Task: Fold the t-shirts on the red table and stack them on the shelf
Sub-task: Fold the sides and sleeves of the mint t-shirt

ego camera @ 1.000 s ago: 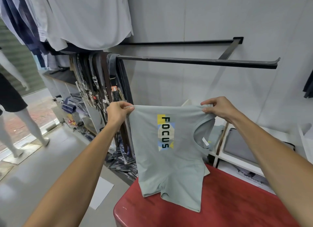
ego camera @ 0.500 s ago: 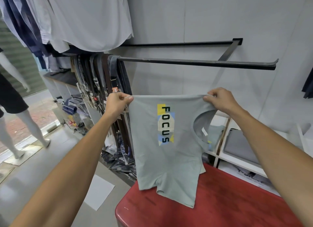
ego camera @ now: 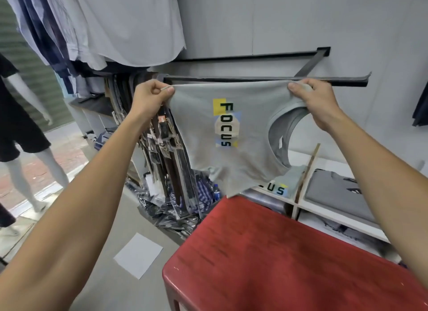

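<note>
I hold a pale grey-green t-shirt (ego camera: 203, 134) up in the air in front of me, stretched sideways between my two hands. My left hand (ego camera: 148, 99) pinches one end of its top edge, thumb and curled fingers closed on a small fold of cloth. My right hand (ego camera: 315, 102) grips the other end beside the ribbed neck opening (ego camera: 279, 134), fingers curled over the fabric with the thumb in front. The top edge runs taut and nearly level between my fists, just below a black wall rail (ego camera: 266, 80). The shirt hangs turned on its side, so the word FOCUS (ego camera: 225, 125) runs down the cloth over yellow, beige and blue patches, and the collar faces right. Its lowest corner hangs clear above the far edge of the red table (ego camera: 278, 252), not touching it. Behind the hem, a white shelf (ego camera: 324, 206) holds a folded shirt of the same print (ego camera: 278, 187) in one compartment and a folded dark grey shirt (ego camera: 335, 192) in the next, a thin wooden divider (ego camera: 305, 171) between them. To the left hang belts (ego camera: 166, 148), with pale shirts (ego camera: 115, 25) on a rack above, a mannequin (ego camera: 20, 125) by the doorway, and a white sheet (ego camera: 139, 255) lying on the floor.
</note>
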